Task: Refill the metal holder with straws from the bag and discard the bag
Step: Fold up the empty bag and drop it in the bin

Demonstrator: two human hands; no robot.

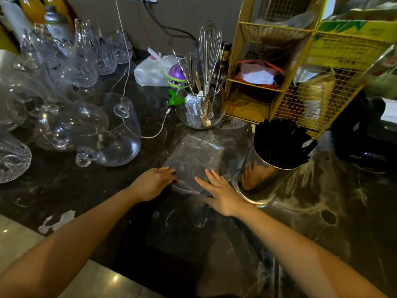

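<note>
Dark marble-patterned counter (90,190) fills the view, with a grey wall behind it and pale floor tiles showing at its near edge around 7 o'clock. At the centre lies the clear plastic bag (193,155) — flat, empty and creased, stretching from the hands away toward 12 o'clock. The left hand (153,182) rests palm down at the bag's near left corner, fingers together and extended, their tips touching the plastic edge; it grips nothing. The right hand (221,194) lies flat too, fingers spread slightly, pressing on the bag's near right corner, and it likewise holds nothing. Just beside the right hand, at about 3 o'clock from it, stands the shiny metal holder (260,179), tilted in the wide lens and packed full with black straws (281,143) whose tops fan out above its rim; the hand's reflection shows in its polished side. Beyond the bag at 12 o'clock sits a round glass bowl (198,110) holding a whisk (209,52) and other utensils, with a purple and green toy (175,80) and a white plastic bag (151,70) behind it. A yellow wire rack (279,61) stands at 1 o'clock, and clear glassware (90,125) — jugs and tumblers — crowds the counter from 9 to 11 o'clock.
</note>
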